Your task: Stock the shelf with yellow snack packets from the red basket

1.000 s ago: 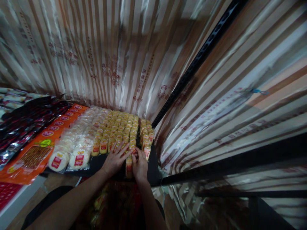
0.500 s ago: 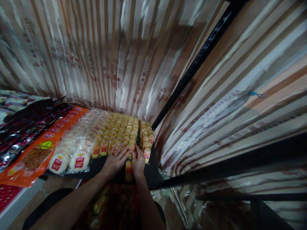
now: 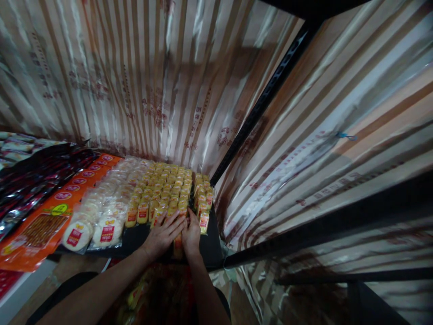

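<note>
One yellow pack (image 3: 177, 243) sits between both hands at the shelf's (image 3: 209, 246) front edge.
Left hand (image 3: 161, 234) lies open, fingers spread on the yellow rows (image 3: 169, 185); right hand (image 3: 191, 232) touches the pack's side, grip impossible to tell. White packs (image 3: 101, 216) lie left.

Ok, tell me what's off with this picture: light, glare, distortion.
Head view: dim, with the left hand and right hand underexposed over the yellow snack packs; glare streaks on the striped satin curtain; wide-angle lens bends the black shelf post; corners smear.
</note>
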Action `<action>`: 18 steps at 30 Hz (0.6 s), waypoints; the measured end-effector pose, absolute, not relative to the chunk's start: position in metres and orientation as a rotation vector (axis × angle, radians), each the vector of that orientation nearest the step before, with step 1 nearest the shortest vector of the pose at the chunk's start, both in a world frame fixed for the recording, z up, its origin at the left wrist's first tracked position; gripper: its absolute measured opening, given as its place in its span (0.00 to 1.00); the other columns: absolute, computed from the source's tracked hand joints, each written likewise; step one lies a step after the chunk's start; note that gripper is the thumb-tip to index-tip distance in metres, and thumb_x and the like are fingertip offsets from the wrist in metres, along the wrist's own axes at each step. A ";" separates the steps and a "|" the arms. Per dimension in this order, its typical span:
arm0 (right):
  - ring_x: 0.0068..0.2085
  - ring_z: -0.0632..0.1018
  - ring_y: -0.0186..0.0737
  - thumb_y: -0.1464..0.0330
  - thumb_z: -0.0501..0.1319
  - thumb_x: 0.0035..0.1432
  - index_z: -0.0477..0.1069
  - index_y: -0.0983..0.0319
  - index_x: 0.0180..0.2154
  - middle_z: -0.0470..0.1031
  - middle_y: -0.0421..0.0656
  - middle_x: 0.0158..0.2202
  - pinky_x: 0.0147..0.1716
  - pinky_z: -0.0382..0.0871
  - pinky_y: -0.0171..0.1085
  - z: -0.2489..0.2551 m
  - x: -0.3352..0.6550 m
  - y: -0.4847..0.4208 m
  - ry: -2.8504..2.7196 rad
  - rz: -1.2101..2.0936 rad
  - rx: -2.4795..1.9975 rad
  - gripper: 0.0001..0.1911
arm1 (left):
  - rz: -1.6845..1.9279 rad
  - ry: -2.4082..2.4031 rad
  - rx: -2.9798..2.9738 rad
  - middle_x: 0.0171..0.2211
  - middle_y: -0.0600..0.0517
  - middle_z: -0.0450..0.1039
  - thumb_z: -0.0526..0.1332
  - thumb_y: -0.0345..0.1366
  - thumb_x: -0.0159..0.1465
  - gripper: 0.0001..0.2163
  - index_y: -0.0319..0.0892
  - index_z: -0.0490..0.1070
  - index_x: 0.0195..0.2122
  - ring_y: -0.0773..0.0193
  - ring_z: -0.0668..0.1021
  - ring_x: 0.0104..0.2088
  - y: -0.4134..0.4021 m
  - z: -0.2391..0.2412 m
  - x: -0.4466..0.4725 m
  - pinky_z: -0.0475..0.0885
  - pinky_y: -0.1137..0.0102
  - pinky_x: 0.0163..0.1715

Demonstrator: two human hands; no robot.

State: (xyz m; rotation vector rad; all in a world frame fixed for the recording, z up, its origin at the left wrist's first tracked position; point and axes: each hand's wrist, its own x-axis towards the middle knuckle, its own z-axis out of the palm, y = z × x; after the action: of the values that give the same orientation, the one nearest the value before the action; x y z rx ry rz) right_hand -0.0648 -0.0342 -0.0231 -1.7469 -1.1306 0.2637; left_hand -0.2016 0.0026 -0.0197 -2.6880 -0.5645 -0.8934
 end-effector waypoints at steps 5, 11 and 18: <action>0.53 0.71 0.45 0.69 0.48 0.56 0.66 0.68 0.53 0.71 0.54 0.51 0.53 0.65 0.48 -0.032 -0.062 -0.034 -1.118 0.224 -1.748 0.24 | -0.904 -0.558 -2.700 0.58 0.53 0.64 0.50 0.32 0.66 0.16 0.44 0.66 0.54 0.59 0.54 0.64 0.004 -0.020 -0.191 0.35 0.55 0.64; 0.53 0.71 0.43 0.64 0.44 0.60 0.64 0.66 0.55 0.70 0.53 0.52 0.54 0.64 0.46 -0.025 -0.064 -0.034 -1.025 0.340 -1.744 0.25 | -0.919 -0.679 -2.758 0.56 0.51 0.67 0.52 0.33 0.63 0.18 0.44 0.66 0.54 0.58 0.58 0.63 0.005 -0.021 -0.189 0.37 0.55 0.64; 0.63 0.59 0.42 0.52 0.44 0.61 0.58 0.64 0.59 0.58 0.49 0.62 0.62 0.49 0.47 0.004 -0.058 0.000 -0.947 0.519 -1.692 0.32 | -0.972 -0.734 -2.800 0.54 0.49 0.70 0.53 0.33 0.61 0.17 0.43 0.69 0.51 0.57 0.59 0.62 0.002 -0.016 -0.188 0.39 0.55 0.64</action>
State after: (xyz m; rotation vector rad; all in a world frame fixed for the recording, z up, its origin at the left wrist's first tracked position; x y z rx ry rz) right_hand -0.0580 0.0002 0.0044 -1.6924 -0.9468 0.5186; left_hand -0.1879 0.0019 -0.0158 -2.8004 -0.7339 -0.9722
